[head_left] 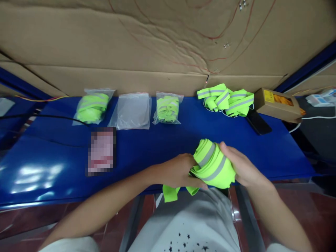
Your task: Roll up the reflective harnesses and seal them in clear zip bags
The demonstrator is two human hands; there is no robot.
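Both my hands hold a folded neon-yellow reflective strap bundle (pixel 213 163) with grey stripes, just above the near edge of the blue table (pixel 162 143). My left hand (pixel 178 171) grips its left side with fingers curled round the fabric; loose strap ends hang below it. My right hand (pixel 243 166) wraps the bundle's right side, thumb on top.
Along the table's back stand a bagged strap (pixel 91 106), an empty clear bag (pixel 132 111), another bagged strap (pixel 168 108), a loose pile of straps (pixel 227 99), a cardboard box (pixel 278 104) and a black phone (pixel 258 122). A blurred card (pixel 102 151) lies at the left. A cardboard wall rises behind.
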